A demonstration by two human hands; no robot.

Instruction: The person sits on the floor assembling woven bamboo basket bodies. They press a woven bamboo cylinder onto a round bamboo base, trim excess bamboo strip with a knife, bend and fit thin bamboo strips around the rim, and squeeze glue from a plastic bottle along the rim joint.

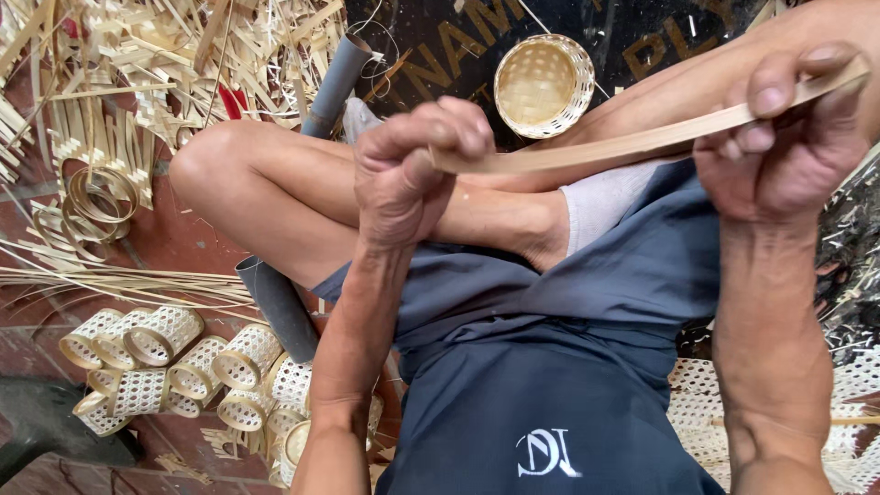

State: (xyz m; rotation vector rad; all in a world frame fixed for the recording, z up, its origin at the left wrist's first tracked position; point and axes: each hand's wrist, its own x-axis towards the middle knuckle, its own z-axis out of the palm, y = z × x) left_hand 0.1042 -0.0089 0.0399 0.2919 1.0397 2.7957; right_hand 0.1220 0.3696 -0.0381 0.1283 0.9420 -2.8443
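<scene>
A long flat bamboo strip [632, 142] stretches between both my hands above my crossed legs. My left hand [408, 174] is closed on the strip's left end at centre frame. My right hand [788, 137] pinches the right end at the upper right, thumb pressed on top. The strip bows slightly between them. My bare knee [220, 170] and dark blue shorts [550, 367] lie below.
A small round woven basket [544, 84] sits on a dark mat ahead. Several small woven baskets [174, 362] are piled at lower left. Loose bamboo strips and coils [101, 197] lie at upper left. A grey pipe [280, 307] rests under my leg. Woven mesh [852, 385] lies at right.
</scene>
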